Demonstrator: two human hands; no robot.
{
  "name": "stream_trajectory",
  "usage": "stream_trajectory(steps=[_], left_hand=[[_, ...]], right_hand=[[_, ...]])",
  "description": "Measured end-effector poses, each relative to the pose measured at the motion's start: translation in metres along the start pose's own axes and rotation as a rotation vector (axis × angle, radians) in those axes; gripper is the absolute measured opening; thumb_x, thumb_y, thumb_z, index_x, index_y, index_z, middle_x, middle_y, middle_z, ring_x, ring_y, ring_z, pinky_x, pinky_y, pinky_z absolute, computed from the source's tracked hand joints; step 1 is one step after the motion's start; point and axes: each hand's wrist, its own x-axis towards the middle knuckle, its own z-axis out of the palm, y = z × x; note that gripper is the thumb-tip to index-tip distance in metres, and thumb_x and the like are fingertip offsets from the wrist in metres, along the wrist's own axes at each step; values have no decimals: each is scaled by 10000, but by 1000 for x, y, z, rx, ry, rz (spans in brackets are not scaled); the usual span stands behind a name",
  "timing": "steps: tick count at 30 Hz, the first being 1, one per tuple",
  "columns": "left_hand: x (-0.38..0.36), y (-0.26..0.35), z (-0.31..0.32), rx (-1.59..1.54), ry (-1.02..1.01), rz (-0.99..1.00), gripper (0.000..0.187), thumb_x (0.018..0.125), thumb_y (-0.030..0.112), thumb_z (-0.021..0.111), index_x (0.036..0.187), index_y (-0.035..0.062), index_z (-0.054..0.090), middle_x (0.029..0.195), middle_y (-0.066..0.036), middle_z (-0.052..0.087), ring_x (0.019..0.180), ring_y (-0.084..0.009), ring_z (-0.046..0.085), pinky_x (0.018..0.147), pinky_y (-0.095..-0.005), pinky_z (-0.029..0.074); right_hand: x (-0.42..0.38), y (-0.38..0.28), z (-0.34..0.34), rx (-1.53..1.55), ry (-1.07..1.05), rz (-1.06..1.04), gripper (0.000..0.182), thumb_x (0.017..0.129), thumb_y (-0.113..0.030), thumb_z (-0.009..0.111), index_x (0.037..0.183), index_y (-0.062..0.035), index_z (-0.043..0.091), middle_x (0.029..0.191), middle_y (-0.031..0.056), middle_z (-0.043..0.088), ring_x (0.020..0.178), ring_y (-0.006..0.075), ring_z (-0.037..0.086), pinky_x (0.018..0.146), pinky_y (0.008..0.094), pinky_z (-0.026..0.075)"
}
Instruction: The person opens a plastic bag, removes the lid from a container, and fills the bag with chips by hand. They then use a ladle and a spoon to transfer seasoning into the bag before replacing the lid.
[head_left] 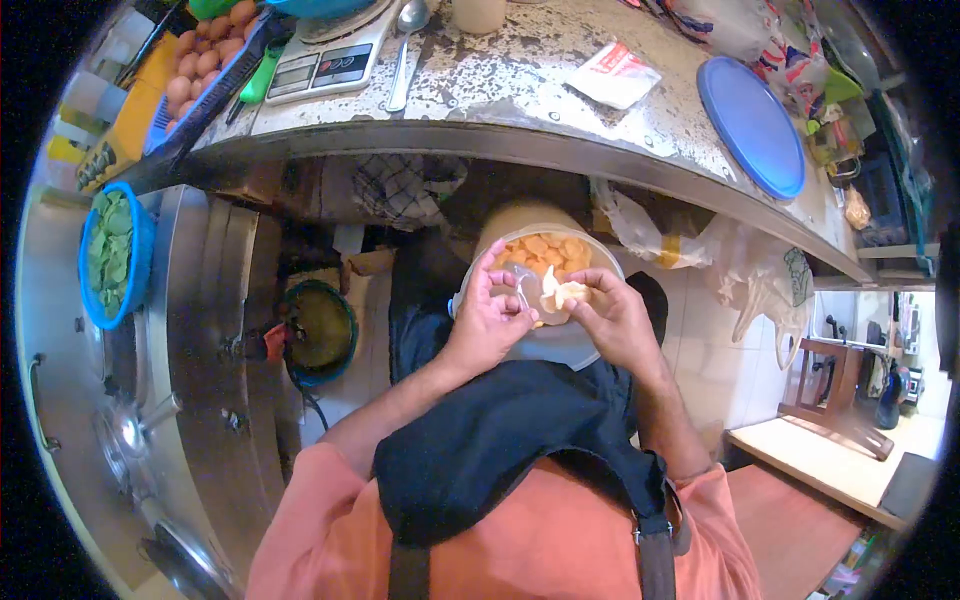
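A large round tub (550, 348) rests against my lap, with many orange, chip-like slices (545, 250) in its far part. Over its mouth my left hand (487, 318) pinches the edge of a clear, thin plastic piece (527, 284) between thumb and fingers; I cannot tell whether it is a bag or a small cup. Close beside it, my right hand (612, 318) grips a few pale yellow, curled pieces (563, 292) with thumb and fingertips. Both hands are near each other, and the pale pieces overlap the plastic's right side in this view.
On the worn counter lie a digital scale (330, 65), a spoon (403, 60), a white-and-red packet (614, 75) and a round blue lid (752, 127). Eggs (205, 60) fill a crate at upper left. A blue basin (118, 255) of green leaves stands left.
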Motion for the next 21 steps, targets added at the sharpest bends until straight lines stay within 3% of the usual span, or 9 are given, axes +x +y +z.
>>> stream_trajectory(steps=[1, 3, 7, 10, 17, 21], left_hand=[[-1, 1, 0, -1, -1, -12, 984, 753, -110, 695, 1519, 147, 132, 1155, -93, 419, 879, -124, 570, 798, -283, 542], [-2, 0, 2, -9, -15, 3, 983, 754, -110, 693, 1519, 150, 133, 1157, -94, 418, 881, -126, 570, 797, -284, 542], [-3, -1, 4, -16, -14, -7, 985, 756, -118, 685, 1521, 157, 130, 1160, -95, 416, 889, -131, 569, 797, -287, 542], [-5, -7, -4, -54, -11, -11, 1002, 750, -116, 687, 1525, 162, 117, 1162, -101, 414, 884, -130, 564, 790, -282, 537], [-12, -8, 0, 96, -6, 48, 1059, 749, -127, 674, 1535, 183, 36, 1170, -110, 406, 890, -135, 567, 781, -283, 535], [-14, -8, -2, 93, 24, 69, 1086, 749, -129, 677, 1536, 199, 4, 1168, -107, 397, 885, -135, 565, 774, -285, 536]], right_hand=[[0, -4, 1, 0, 0, -1, 256, 840, -46, 690, 1081, 0, 617, 1028, 113, 670, 953, 204, 652, 839, 323, 533], [-1, -11, 5, -269, 80, -236, 269, 822, -54, 694, 1083, -32, 633, 992, 145, 664, 912, 269, 664, 808, 371, 540], [5, -5, 19, -409, -4, -305, 294, 805, -72, 730, 1080, -33, 634, 997, 165, 661, 947, 293, 662, 804, 361, 532], [4, 2, 20, -315, 73, -247, 254, 793, -88, 716, 1032, -41, 641, 954, 172, 662, 891, 358, 655, 769, 418, 533], [3, 11, 36, -407, -11, -269, 192, 818, -166, 719, 972, -73, 654, 925, 169, 684, 867, 343, 675, 744, 415, 541], [1, 0, 36, -390, -4, -159, 239, 779, -100, 743, 998, -47, 664, 949, 150, 700, 895, 329, 682, 783, 389, 544]])
